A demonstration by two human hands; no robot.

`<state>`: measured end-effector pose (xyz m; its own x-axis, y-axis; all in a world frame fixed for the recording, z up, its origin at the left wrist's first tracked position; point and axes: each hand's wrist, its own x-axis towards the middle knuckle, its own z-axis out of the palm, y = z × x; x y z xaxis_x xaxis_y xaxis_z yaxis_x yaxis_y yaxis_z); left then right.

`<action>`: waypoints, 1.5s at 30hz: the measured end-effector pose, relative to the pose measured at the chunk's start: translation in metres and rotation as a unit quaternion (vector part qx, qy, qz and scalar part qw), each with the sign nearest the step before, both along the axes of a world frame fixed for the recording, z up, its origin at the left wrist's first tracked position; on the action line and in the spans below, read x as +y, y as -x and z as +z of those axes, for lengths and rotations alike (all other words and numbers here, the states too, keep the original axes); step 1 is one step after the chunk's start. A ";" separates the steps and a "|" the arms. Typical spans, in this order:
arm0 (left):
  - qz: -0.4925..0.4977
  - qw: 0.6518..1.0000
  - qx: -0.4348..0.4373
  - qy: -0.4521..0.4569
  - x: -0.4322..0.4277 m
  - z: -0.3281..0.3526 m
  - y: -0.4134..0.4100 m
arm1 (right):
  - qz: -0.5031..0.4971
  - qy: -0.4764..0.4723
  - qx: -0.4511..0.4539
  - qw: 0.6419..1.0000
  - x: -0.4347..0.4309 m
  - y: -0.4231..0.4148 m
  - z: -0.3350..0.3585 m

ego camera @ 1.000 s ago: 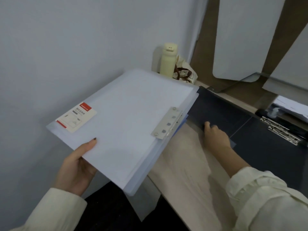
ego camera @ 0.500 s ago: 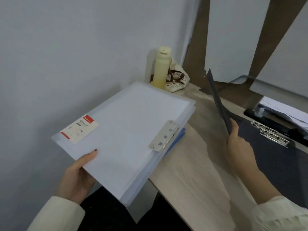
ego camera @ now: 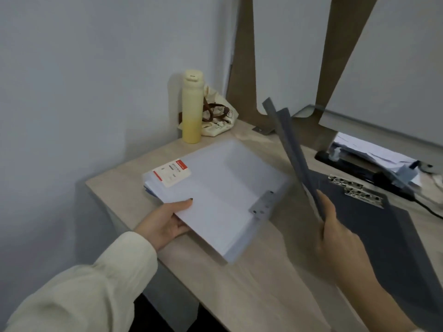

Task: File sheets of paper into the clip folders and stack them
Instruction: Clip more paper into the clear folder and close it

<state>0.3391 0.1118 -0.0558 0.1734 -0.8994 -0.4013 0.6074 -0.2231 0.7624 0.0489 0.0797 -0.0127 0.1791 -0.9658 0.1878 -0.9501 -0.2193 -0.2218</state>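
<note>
I see my left hand [ego camera: 165, 226] at the lower left of centre. Its thumb lies on top of the stack of translucent white clip folders [ego camera: 223, 188] and the other fingers are tucked beneath the near edge, so it grips the stack. The stack sits in the middle of the frame on the pale wooden tabletop [ego camera: 239, 291]. Its near corner is blurred, and I cannot tell whether that corner rests flat. A red and white label [ego camera: 172, 173] marks the top folder's far left corner, and a metal clip plate [ego camera: 262, 207] shows along its right edge.

My right hand [ego camera: 335, 236], at the lower right, pinches the front cover [ego camera: 290, 149] of the dark grey folder [ego camera: 388, 248] by its near edge, thumb on the side facing me. The cover stands almost upright and slants toward the upper middle of the frame. The rest of that folder lies open and flat on the tabletop to the right, with its metal clip [ego camera: 354, 195] at the far end.

At the upper centre a yellow bottle [ego camera: 191, 109] stands upright against the wall, touching a cream cloth bag [ego camera: 221, 116] just to its right. Loose sheets of paper [ego camera: 374, 154] lie at the right edge, beyond the dark folder.
</note>
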 end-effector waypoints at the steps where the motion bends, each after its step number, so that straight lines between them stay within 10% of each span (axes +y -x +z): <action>1: -0.003 1.000 0.007 0.003 -0.009 -0.002 0.003 | 0.008 0.004 0.022 1.000 0.001 -0.002 -0.002; 8: -0.019 1.000 0.014 -0.005 -0.048 -0.006 0.019 | 0.131 0.024 0.158 0.978 0.006 -0.017 -0.052; 36: 0.062 0.996 -0.038 -0.046 -0.041 0.001 0.010 | 0.104 0.118 0.142 0.977 0.013 -0.021 -0.082; 42: -0.029 0.992 -0.092 -0.082 -0.026 0.014 0.010 | 0.110 0.079 0.148 0.980 0.016 -0.020 -0.077; 45: -0.118 0.949 -0.253 -0.147 -0.012 0.020 -0.001 | 0.102 0.026 0.117 0.988 0.017 -0.017 -0.064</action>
<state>0.3401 0.1002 -0.0354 0.2189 -0.7990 -0.5600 0.0864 -0.5558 0.8268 0.0662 0.0965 -0.0765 0.4137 -0.8951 0.1661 -0.9087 -0.4173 0.0145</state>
